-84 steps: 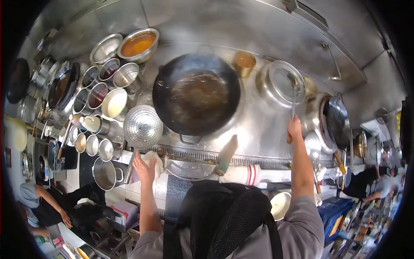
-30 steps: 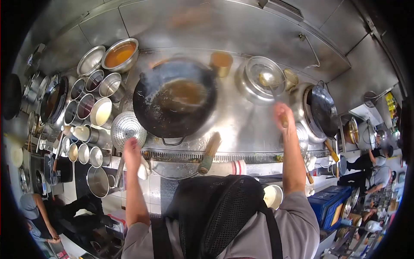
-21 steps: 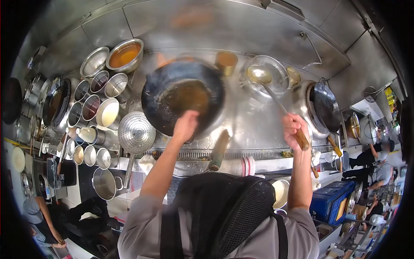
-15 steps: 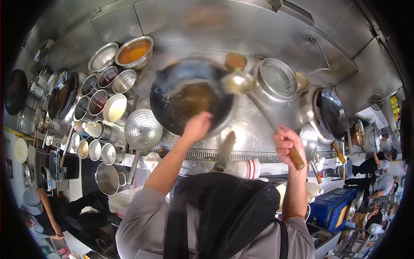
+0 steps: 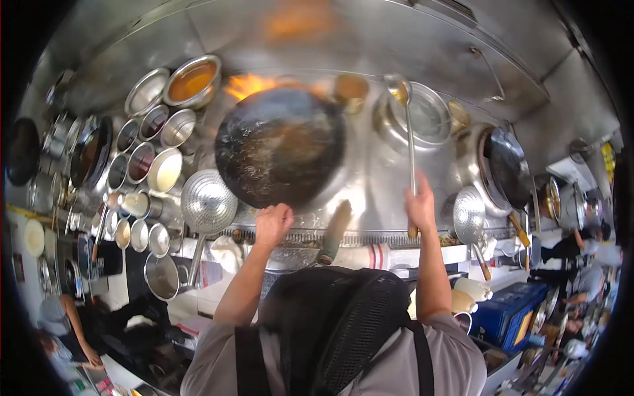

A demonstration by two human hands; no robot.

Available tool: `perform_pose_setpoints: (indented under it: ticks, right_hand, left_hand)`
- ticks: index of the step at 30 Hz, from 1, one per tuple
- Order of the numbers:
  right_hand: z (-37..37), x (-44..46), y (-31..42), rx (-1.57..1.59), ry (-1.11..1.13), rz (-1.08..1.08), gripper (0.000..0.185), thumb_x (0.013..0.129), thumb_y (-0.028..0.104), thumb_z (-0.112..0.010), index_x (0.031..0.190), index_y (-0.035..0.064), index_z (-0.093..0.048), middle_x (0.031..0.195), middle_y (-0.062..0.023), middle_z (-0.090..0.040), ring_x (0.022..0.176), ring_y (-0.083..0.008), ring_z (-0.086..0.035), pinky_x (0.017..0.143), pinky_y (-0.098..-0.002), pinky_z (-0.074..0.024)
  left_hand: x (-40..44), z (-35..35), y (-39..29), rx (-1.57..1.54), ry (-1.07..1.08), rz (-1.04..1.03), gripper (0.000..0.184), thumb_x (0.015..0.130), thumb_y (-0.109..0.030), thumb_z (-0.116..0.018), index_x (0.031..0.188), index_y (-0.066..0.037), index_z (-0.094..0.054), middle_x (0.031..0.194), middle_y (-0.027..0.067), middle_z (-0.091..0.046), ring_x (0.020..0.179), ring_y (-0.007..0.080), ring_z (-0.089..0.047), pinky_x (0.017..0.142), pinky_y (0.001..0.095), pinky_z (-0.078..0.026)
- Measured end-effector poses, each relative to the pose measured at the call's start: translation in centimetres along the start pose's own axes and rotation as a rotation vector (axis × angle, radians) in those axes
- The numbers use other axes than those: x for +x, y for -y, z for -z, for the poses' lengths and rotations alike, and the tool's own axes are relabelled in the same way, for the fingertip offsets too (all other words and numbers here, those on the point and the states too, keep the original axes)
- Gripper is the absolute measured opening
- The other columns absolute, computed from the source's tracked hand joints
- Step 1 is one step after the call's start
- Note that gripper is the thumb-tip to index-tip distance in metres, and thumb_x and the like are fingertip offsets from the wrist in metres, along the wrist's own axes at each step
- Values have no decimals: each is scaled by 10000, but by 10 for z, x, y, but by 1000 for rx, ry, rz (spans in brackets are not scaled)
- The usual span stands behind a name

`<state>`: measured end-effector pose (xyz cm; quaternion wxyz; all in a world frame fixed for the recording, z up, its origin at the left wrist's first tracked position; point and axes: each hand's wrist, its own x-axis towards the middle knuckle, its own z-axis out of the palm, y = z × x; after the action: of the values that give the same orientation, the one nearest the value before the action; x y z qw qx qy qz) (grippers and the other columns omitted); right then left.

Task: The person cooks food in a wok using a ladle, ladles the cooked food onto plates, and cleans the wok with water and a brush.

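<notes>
A dark wok [image 5: 281,148] stands on the stove in front of me, its bottom glistening and blurred by motion. My left hand [image 5: 273,226] is closed at the wok's near edge; the exact grip is partly hidden behind the fingers. Orange flames [image 5: 247,86] flare at the wok's far left rim. On the right, my right hand [image 5: 421,206] holds a long-handled ladle [image 5: 409,125] near its wooden end. The ladle's bowl points away from me, over the left rim of a metal pot of clear liquid [image 5: 432,117].
Left of the wok are several metal containers of sauces [image 5: 165,169], a bowl of orange liquid [image 5: 192,82] and a perforated strainer [image 5: 209,202]. A dark green cylindrical object [image 5: 335,232] and a striped towel [image 5: 360,257] lie along the front edge. Another strainer [image 5: 468,215] is at right. Co-workers stand at both sides.
Flames have appeared behind the wok. My left hand has drawn back from over the wok to its near edge. The ladle has swung upright, its bowl moving right to the pot.
</notes>
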<state>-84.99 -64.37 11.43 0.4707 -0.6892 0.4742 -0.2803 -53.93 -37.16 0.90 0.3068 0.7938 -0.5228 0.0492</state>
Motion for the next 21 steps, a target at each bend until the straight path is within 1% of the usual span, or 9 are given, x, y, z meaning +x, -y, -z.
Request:
perform_pose_setpoints:
  ticks: [2,5,8,11,12,13,14,18,21]
  right_hand:
    - [19,27,-6,-246,-134,6,679,916,85,-631,1555,19,-412,759,-156,-680,524,-205,-631,507,-368,-516]
    - [42,82,-53,-364,-216,30,680,904,104,-614,1551,19,-421,836,-225,-704,566,-246,-674,564,-401,-558]
    - [46,107,-50,-222,-234,-100,467,918,82,-593,1368,-34,-553,765,-170,-679,556,-219,-640,536,-382,-542]
    - [71,136,-46,463,12,-310,154,950,74,-586,1071,-22,-582,708,-82,-617,543,-170,-580,499,-330,-504]
    - [72,131,-35,619,25,-341,85,964,70,-580,1012,4,-556,698,-56,-588,545,-154,-560,497,-310,-491]
    - [73,120,-12,774,39,-371,62,977,66,-575,953,30,-531,688,-30,-558,546,-137,-539,495,-290,-477]
    - [76,108,10,930,55,-401,115,990,62,-569,894,55,-505,678,-4,-529,547,-121,-519,494,-270,-463]
    - [80,64,57,1199,220,-434,141,1035,105,-549,903,61,-526,680,39,-501,548,-71,-497,521,-238,-472]
    - [74,27,86,1405,421,-537,161,1045,127,-541,900,56,-530,691,54,-513,542,-54,-500,509,-223,-476]
  left_hand:
    - [0,-10,5,-30,4,29,83,874,-182,-737,856,-141,-667,702,74,-644,676,308,-654,667,457,-507]
    - [1,-15,5,-7,54,84,90,897,-207,-719,867,-137,-671,721,95,-661,730,320,-668,722,473,-511]
    - [2,-13,1,-16,105,146,119,920,-237,-706,876,-132,-672,745,107,-672,792,328,-675,776,482,-508]
    - [1,-12,-1,-16,112,173,121,924,-244,-706,888,-133,-674,745,99,-666,791,328,-665,777,477,-503]
    - [1,-13,-1,-14,111,180,121,923,-245,-708,890,-134,-675,740,93,-661,784,326,-660,774,474,-501]
    - [1,-13,-1,-13,107,188,121,922,-247,-710,892,-135,-675,735,87,-656,778,324,-656,771,470,-499]
    - [2,-13,-2,-23,106,196,123,922,-250,-712,901,-134,-675,735,80,-651,783,318,-653,772,465,-496]
    - [2,-10,-5,-78,84,210,167,911,-257,-733,997,-130,-668,777,55,-649,835,290,-647,788,451,-484]
    - [-1,-7,-8,-157,42,186,323,883,-223,-774,1142,-93,-632,881,80,-659,891,291,-648,832,452,-492]
